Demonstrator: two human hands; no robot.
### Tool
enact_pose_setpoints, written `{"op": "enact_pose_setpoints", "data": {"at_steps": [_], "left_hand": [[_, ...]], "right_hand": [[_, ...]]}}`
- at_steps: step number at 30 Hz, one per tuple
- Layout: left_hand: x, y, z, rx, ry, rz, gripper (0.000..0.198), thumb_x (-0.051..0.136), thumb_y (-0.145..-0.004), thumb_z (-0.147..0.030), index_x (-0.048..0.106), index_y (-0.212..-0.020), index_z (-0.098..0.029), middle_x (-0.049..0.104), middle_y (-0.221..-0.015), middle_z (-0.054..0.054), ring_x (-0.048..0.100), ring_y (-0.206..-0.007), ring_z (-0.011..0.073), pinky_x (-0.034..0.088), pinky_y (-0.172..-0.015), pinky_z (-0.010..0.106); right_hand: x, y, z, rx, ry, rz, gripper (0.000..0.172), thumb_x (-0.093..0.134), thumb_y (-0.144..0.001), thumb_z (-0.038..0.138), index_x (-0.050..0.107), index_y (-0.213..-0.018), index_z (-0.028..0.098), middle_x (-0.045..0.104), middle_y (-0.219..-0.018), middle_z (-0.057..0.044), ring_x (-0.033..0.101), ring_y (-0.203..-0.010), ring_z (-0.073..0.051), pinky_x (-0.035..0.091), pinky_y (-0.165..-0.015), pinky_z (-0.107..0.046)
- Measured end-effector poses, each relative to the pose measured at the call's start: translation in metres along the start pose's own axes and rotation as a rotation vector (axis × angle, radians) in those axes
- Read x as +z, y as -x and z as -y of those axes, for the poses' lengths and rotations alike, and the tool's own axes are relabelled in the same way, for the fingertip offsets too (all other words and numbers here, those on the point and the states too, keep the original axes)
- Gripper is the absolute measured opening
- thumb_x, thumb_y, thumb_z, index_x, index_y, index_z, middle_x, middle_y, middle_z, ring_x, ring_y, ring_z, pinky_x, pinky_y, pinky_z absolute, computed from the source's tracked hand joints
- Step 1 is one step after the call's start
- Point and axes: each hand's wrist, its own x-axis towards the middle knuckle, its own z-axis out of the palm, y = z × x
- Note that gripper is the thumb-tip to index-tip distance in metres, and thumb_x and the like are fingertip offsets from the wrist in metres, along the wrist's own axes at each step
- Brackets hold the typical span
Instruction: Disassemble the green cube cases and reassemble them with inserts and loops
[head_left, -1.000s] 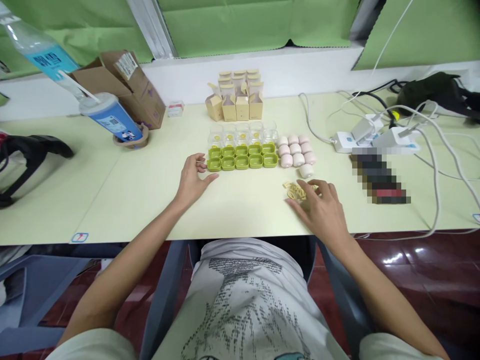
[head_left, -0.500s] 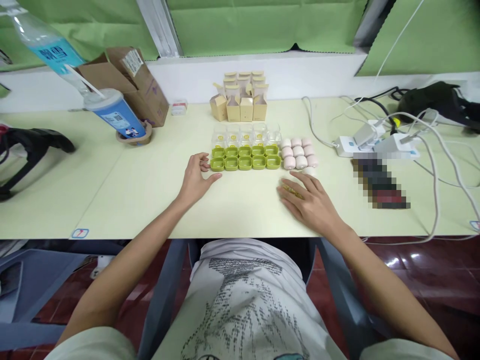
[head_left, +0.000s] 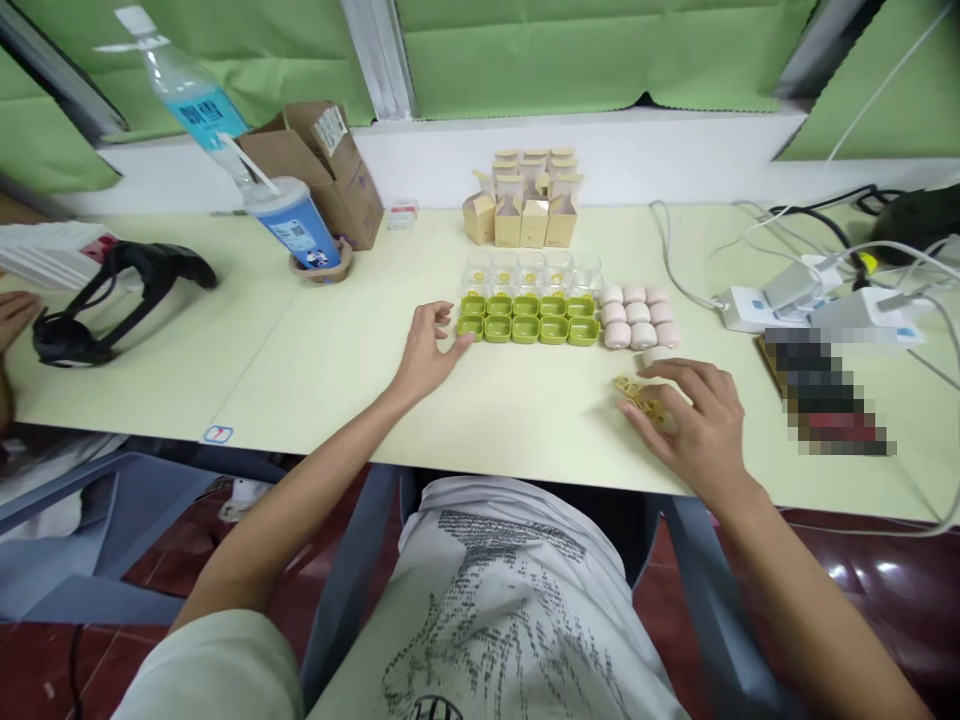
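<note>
My left hand (head_left: pixel 427 352) rests at the left end of two rows of small green square cups (head_left: pixel 525 330). Its fingers and thumb are apart, near the end cup, with nothing held. Between the thumb and fingers of my right hand (head_left: pixel 694 415) is a flat yellow patterned strip (head_left: pixel 634 388), partly covered by the fingers, tilted over the table. Just beyond that hand stand rows of round pink and white pieces (head_left: pixel 640 313), with a single white one (head_left: pixel 656 355) nearest the fingers. Clear plastic cups (head_left: pixel 529 272) with yellow marks line up behind the green ones.
Open small cardboard boxes (head_left: pixel 535 218) stand at the back. On the left are a blue drink cup (head_left: pixel 300 235), a bottle (head_left: pixel 199 105), a brown carton (head_left: pixel 349 195) and a black headset (head_left: pixel 97 310). White power strips (head_left: pixel 817 300) and cables lie right. Another person's hand (head_left: pixel 15 318) shows far left.
The view has swung left, so the table's things appear farther right. My right hand has turned, and the yellow strip now shows more between thumb and fingers. My left hand stays beside the green cups.
</note>
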Motion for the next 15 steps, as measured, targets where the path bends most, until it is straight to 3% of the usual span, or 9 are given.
{"op": "enact_pose_setpoints", "data": {"at_steps": [3,6,11,13,15], "left_hand": [[0.002,0.0,0.007,0.046,-0.004,0.062,0.078,0.09,-0.091,-0.045,0.049,-0.155,-0.023,0.056,-0.157,0.019,0.064,-0.149,0.0312,0.06,-0.123,0.052],[0.006,-0.003,0.017,0.093,0.02,0.117,0.089,0.091,-0.092,-0.045,0.043,-0.163,-0.022,0.049,-0.167,0.022,0.055,-0.163,0.035,0.051,-0.136,0.057],[0.015,-0.009,0.036,0.07,0.062,0.221,0.111,0.09,-0.096,-0.059,0.024,-0.181,-0.032,0.019,-0.194,0.021,0.021,-0.185,0.0426,0.029,-0.149,0.065],[0.019,-0.01,0.041,0.08,0.091,0.227,0.116,0.088,-0.097,-0.065,0.017,-0.184,-0.036,0.014,-0.197,0.018,0.011,-0.187,0.0429,0.026,-0.149,0.067],[0.023,-0.01,0.044,0.099,0.117,0.216,0.119,0.086,-0.097,-0.07,0.012,-0.185,-0.038,0.014,-0.198,0.017,0.01,-0.187,0.0429,0.025,-0.149,0.068]], "right_hand": [[0.0,0.0,-0.001,0.049,0.022,0.032,0.035,0.081,-0.105,0.05,0.075,-0.128,0.024,0.074,-0.147,-0.022,0.066,-0.14,-0.047,0.054,-0.111,-0.063],[0.0,-0.006,-0.006,0.14,-0.034,-0.052,0.039,0.073,-0.11,0.043,0.071,-0.144,0.025,0.07,-0.148,-0.023,0.066,-0.139,-0.046,0.055,-0.114,-0.066],[0.007,-0.012,-0.026,0.34,-0.191,-0.245,0.033,0.068,-0.113,0.045,0.072,-0.143,0.032,0.072,-0.137,-0.017,0.067,-0.133,-0.044,0.061,-0.107,-0.066],[0.011,-0.01,-0.032,0.404,-0.26,-0.255,0.034,0.069,-0.111,0.049,0.071,-0.142,0.034,0.072,-0.135,-0.015,0.068,-0.13,-0.043,0.064,-0.099,-0.063],[0.013,-0.007,-0.031,0.377,-0.254,-0.221,0.034,0.072,-0.109,0.048,0.072,-0.14,0.033,0.072,-0.133,-0.014,0.069,-0.128,-0.042,0.064,-0.099,-0.064]]}}
